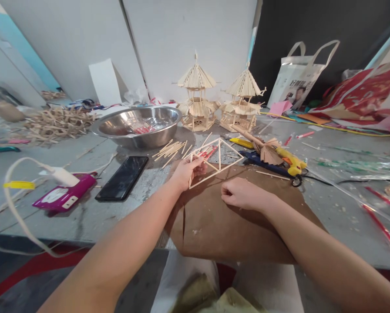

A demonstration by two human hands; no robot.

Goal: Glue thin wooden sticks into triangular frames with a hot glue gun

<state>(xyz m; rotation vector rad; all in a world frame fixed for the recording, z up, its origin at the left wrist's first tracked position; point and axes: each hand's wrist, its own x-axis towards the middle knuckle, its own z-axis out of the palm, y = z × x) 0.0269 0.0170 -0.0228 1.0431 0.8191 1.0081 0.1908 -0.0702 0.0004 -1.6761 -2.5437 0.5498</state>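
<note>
My left hand (pixel 186 173) is closed on the left part of a frame of thin wooden sticks (pixel 219 155), pinching it between thumb and fingers. Joined sticks make up its triangles, and it is held tilted above the brown sheet (pixel 211 226). Just to the right, my right hand (pixel 242 192) is curled over the sheet, apart from the frame; whatever its fingers hold, if anything, is hidden. Loose sticks (pixel 172 150) lie beyond my left hand. Some red-and-white pieces (pixel 208 152) show behind the frame.
Two stick-built pagodas (pixel 196 100) (pixel 243 102) stand at the back beside a steel basin (pixel 139 139). A phone (pixel 122 178) and purple power strip (pixel 66 191) lie left. A yellow glue gun (pixel 291 161) and yellow-handled cutter (pixel 241 142) lie right, with a white bag (pixel 294 78) behind.
</note>
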